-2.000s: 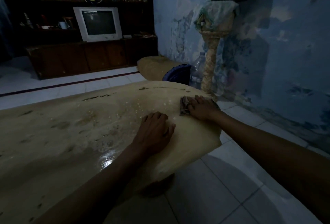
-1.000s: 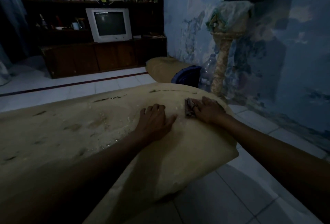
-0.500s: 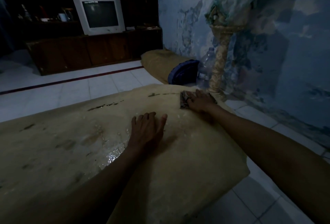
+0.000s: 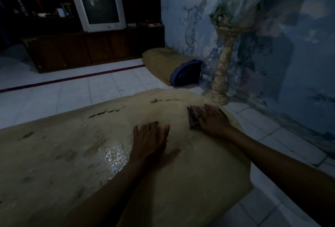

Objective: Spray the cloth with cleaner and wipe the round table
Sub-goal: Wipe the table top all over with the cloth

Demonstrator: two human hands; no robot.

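Observation:
The round table (image 4: pixel 54 154) has a tan, stained top with a wet, shiny patch near its middle. My right hand (image 4: pixel 212 120) presses flat on a small dark cloth (image 4: pixel 192 118) near the table's far right edge; most of the cloth is hidden under my palm. Left of it, my left hand (image 4: pixel 150 141) lies flat on the table with its fingers spread and holds nothing. No spray bottle shows in the head view.
A woven stand (image 4: pixel 223 67) rises just beyond the table by the blue wall, with a clear plastic bottle (image 4: pixel 208 67) and a dark blue object (image 4: pixel 184 72) beside it. A television (image 4: pixel 98 11) sits on a dark wooden cabinet (image 4: pixel 87 49) across the white tiled floor.
My right hand has slid the cloth back and forth along the table's far right part. My left hand stayed flat on the table. The camera view shifted slightly.

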